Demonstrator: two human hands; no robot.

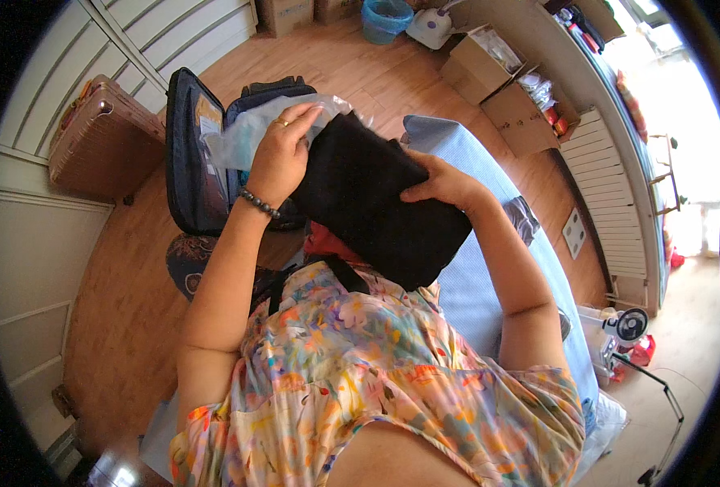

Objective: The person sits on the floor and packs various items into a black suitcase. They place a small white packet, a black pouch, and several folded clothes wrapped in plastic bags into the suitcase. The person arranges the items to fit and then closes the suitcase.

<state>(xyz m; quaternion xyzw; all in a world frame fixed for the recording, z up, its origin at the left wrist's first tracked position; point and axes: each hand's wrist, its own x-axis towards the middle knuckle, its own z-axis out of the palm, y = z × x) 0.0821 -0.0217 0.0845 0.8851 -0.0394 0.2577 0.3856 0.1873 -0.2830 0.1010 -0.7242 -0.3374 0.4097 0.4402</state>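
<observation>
Between my two hands is a folded black cloth, held in front of my chest. My right hand grips its right edge, thumb on top and fingers underneath. My left hand, with a ring and a dark bead bracelet at the wrist, is raised at the cloth's left side; its fingers point up over a clear plastic bag, and whether it grips anything cannot be told. Beyond the hands an open dark suitcase lies on the floor, with the plastic bag over part of it.
A bed with a light blue cover is at my right. A rose-gold hard suitcase stands by the white wardrobe. Open cardboard boxes, a blue-lined bin and a garment steamer are farther off, near a radiator.
</observation>
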